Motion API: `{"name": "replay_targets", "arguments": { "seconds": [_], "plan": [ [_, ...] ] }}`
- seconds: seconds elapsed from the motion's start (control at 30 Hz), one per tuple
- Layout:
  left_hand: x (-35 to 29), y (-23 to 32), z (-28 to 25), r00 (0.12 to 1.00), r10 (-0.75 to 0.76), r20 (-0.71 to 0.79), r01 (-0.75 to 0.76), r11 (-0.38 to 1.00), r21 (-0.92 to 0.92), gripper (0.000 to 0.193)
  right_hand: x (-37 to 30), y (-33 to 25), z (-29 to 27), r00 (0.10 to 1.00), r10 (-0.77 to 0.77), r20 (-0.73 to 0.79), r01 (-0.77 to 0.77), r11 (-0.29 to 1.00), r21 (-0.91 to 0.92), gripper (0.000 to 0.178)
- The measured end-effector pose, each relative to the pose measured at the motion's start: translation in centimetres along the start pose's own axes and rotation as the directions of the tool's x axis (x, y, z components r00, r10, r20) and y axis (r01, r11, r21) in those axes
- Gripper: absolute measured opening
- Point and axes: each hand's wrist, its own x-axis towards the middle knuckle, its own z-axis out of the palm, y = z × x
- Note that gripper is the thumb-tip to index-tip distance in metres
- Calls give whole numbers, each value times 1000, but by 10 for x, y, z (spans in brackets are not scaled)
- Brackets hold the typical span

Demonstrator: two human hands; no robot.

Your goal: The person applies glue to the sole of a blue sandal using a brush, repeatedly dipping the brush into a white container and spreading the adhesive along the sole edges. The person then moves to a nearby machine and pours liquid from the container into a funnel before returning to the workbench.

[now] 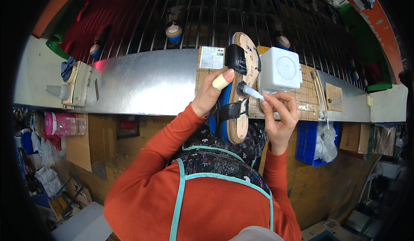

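My left hand (214, 86) grips an unfinished sandal (245, 60) on a blue last, its pale underside tilted up and dark straps folded over the edges. A pale yellow wrap covers the left thumb. In my right hand (280, 114) is a brush (253, 93) with a whitish handle, pinched between thumb and fingers. Its dark bristles touch the middle of the sandal's underside, between the two straps. Just beyond the right hand stands a white square plastic container (280, 68).
A metal ledge (146, 81) runs across, with a rack of rods (202, 17) behind it, where several lasts (174, 33) lie. A printed card (211, 58) lies left of the sandal. Thin sticks (321, 94) rest at right. Below are a blue crate (305, 144) and a pink-lidded jar (64, 124).
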Motion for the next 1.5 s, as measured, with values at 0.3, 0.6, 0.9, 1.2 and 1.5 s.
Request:
{"name": "replay_targets", "arguments": {
  "seconds": [0.3,0.6,0.9,1.2,1.5],
  "plan": [
    [10,7,-5,1000,8,-7,-7,1000,29,68,5,3,-15,990,-27,141,25,1000,16,20],
    [18,16,0,999,43,-1,-43,997,58,70,2,3,-18,985,10,174,-36,988,147,19],
    [21,25,1,1000,2,31,-3,1000,20,70,-2,-7,-31,980,-18,199,13,1000,25,20],
    [14,21,10,994,2,109,16,987,-160,64,9,8,-12,990,136,-43,-121,960,251,16],
    [3,12,-10,995,42,-87,-48,996,-73,58,-32,-8,-33,934,269,236,-341,869,359,15]
  ]
}}
